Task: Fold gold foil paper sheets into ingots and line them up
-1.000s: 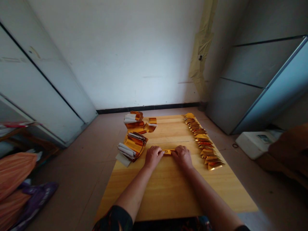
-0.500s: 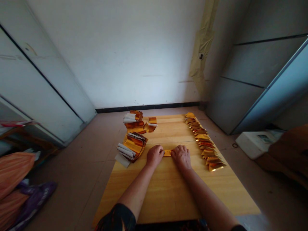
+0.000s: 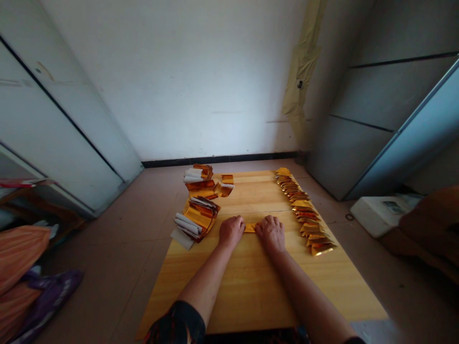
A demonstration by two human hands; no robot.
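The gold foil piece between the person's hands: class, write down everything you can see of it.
The gold foil piece is a small, narrow strip, apparently folded, with a shiny orange-gold surface that looks like metallic foil. It lies flat and crosswise on the pale wooden board. Only its middle section shows. Its ends run to the fingers of the left hand and the right hand, which cover or touch them, so their shape cannot be seen.

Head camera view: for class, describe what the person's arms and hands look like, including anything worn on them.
The left hand and right hand are bare, with no gloves, and both forearms are uncovered. The left sleeve is short, dark and patterned; only the edge of the right sleeve shows, also dark.
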